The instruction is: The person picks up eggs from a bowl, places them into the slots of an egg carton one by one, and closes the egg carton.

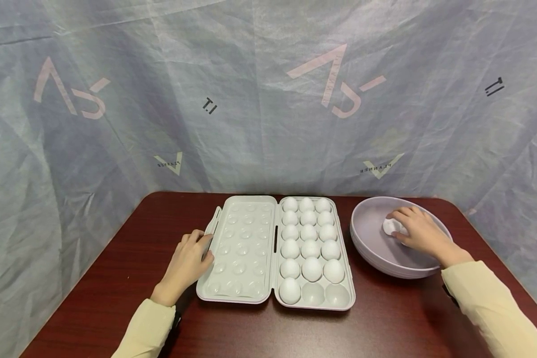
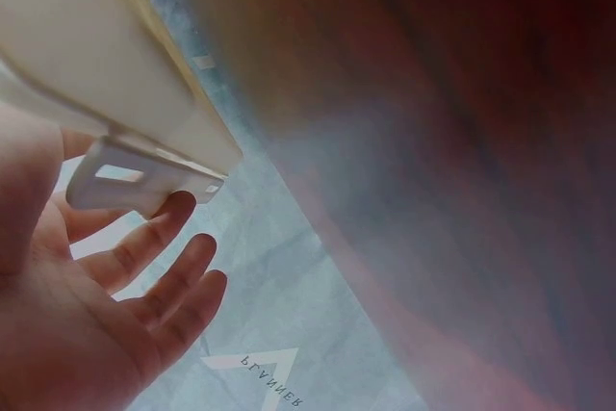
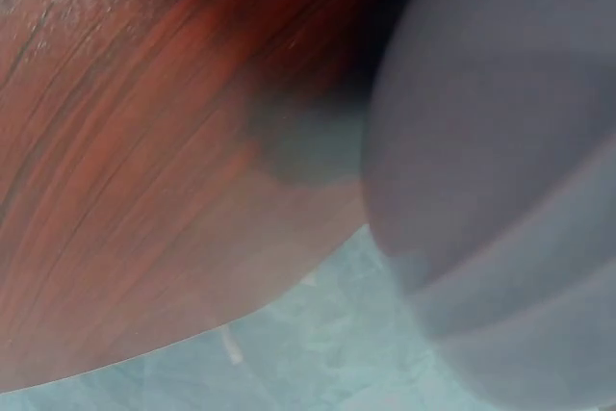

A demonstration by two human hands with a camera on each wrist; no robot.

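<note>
An egg carton lies unfolded on the table, its white lid on the left and its tray on the right. White eggs fill most cups; the nearest row has one egg at its left and two bare cups. My left hand is at the lid's left edge, fingers loosely bent and touching the latch flap. Inside the lilac bowl, my right hand has its fingers and thumb around a white egg. Only the bowl's outside shows in the right wrist view.
The dark red wooden table carries the carton and the bowl, which stand side by side with a narrow gap. Behind the table's far edge hangs a grey printed cloth.
</note>
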